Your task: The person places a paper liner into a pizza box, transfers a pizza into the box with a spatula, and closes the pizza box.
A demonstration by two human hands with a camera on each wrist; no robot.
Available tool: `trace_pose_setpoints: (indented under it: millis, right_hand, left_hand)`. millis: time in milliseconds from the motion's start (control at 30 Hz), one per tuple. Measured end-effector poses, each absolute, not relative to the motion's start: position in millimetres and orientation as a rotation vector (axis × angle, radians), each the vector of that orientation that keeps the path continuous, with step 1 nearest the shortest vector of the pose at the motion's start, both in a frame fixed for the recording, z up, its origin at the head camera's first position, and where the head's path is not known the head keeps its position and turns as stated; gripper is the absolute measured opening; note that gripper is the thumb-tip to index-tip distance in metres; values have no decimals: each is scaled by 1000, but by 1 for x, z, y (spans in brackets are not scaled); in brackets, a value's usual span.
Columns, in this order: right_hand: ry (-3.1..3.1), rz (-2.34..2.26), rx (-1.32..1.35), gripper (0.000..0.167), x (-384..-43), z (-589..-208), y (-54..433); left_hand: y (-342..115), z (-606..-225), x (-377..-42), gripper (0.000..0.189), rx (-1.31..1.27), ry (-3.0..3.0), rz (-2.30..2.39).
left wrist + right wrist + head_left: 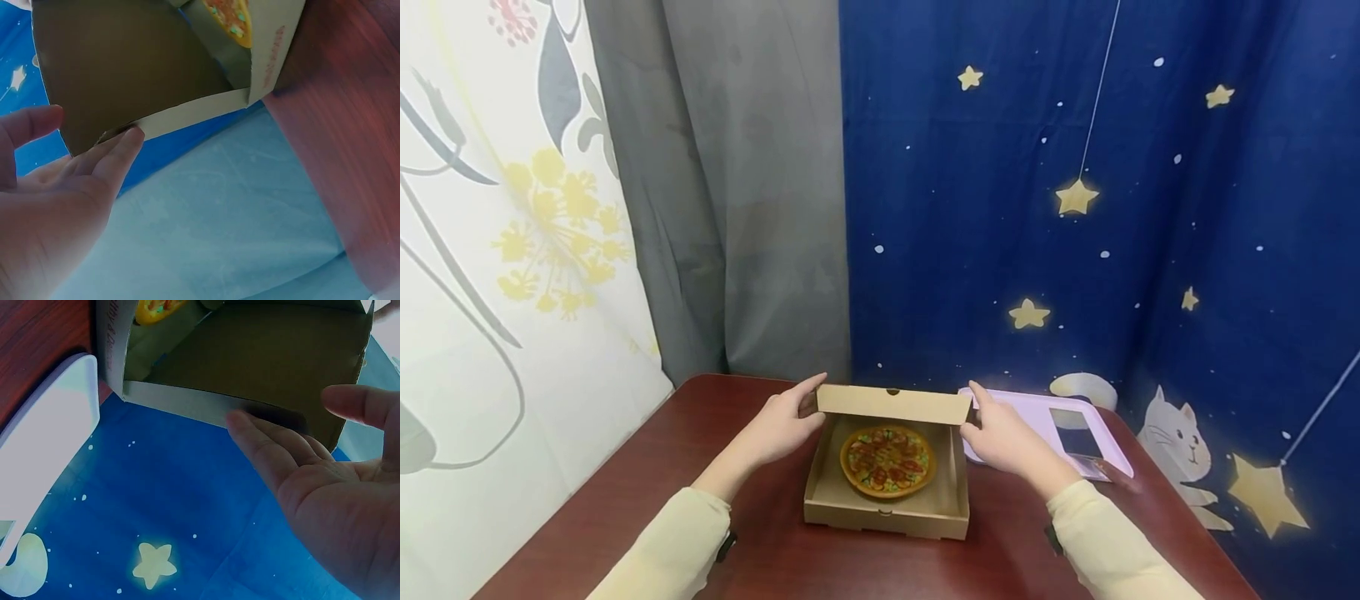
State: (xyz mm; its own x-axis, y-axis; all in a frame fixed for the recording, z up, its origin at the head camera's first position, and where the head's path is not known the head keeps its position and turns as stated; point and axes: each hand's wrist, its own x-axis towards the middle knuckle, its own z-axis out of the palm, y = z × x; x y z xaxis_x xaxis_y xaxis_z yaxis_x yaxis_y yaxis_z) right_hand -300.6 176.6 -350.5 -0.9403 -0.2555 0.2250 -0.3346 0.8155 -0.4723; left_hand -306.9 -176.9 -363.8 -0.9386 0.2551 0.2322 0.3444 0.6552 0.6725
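Observation:
A cardboard pizza box [886, 525] sits on the table with its lid [891, 404] raised. Inside the base lies a round pizza [887, 462] with red and green toppings, its far edge close under the lid's flap in the head view. My left hand [786, 417] is at the lid's left side. In the left wrist view its fairly straight fingers [119, 153] rest against the side flap, the thumb held apart. At the opposite side, my right hand [1000, 429] touches the lid likewise, fingers [265, 447] extended along the flap and thumb spread away.
A light purple tray [1037, 408] lies right of the box, partly behind my right hand. On it are a dark rectangular piece [1077, 432] and something shiny near the wrist, not clear. Curtains [992, 250] hang behind the reddish-brown table [737, 550].

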Motion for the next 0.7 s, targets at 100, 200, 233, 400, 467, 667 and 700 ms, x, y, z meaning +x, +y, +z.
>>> trace_pose_setpoints:
  millis: [100,200,233,400,467,667,700]
  right_hand:
    - [-2846,803,472,79,-297,-353,175]
    - [-2848,813,471,81,-294,-355,174]
    - [-2852,818,467,81,-293,-355,174]
    - [-2841,867,468,77,-287,-357,174]
    - [-2839,879,480,77,-286,-358,174]
    - [-2856,878,495,78,-283,-363,178]
    - [-2858,872,497,78,-283,-364,178]
  left_hand:
    - [-178,-366,-306,67,-505,-2763,-1106]
    - [-178,-367,-304,67,-501,-2776,-1059]
    - [-178,-367,-304,67,-501,-2777,-1046]
    - [-177,-366,-302,64,-501,-2777,-1005]
    - [-177,-366,-300,65,-498,-2785,-996]
    - [-178,-367,-296,76,-487,-2824,-994]
    - [-178,-368,-295,78,-482,-2828,-997]
